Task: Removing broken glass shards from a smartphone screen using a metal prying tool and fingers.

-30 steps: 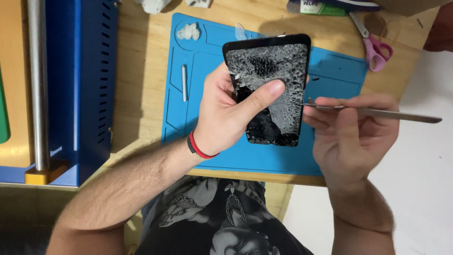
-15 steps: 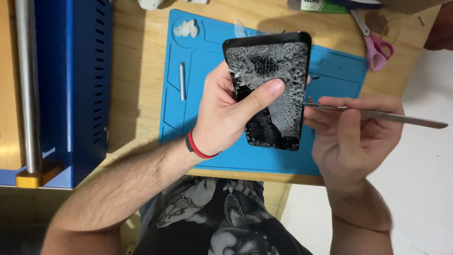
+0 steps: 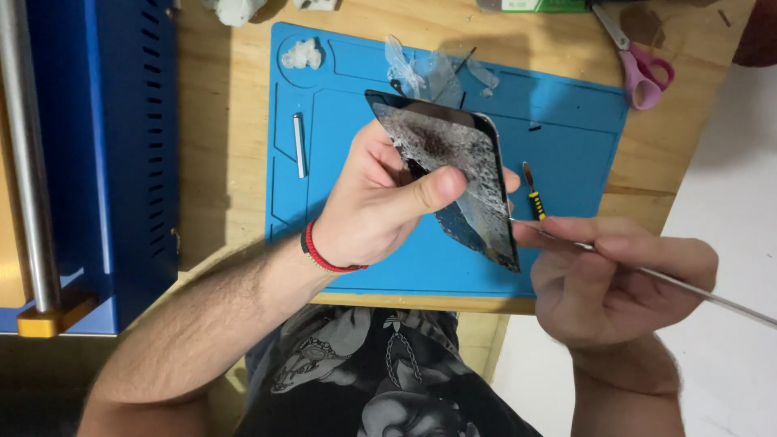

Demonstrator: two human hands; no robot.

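My left hand grips a black phone with a badly shattered screen, thumb pressed across the glass, tilting it on edge above the blue work mat. A red band circles that wrist. My right hand pinches a thin metal pry tool whose tip meets the phone's right edge near the lower corner.
On the mat lie a small yellow-and-black screwdriver, a silver rod, clear film scraps and a white wad. Pink-handled scissors rest on the wooden table. A blue machine with a steel bar stands left.
The phone has been tilted from nearly flat-on to steeply angled, and lowered slightly. The right hand and pry tool stay at its right edge.
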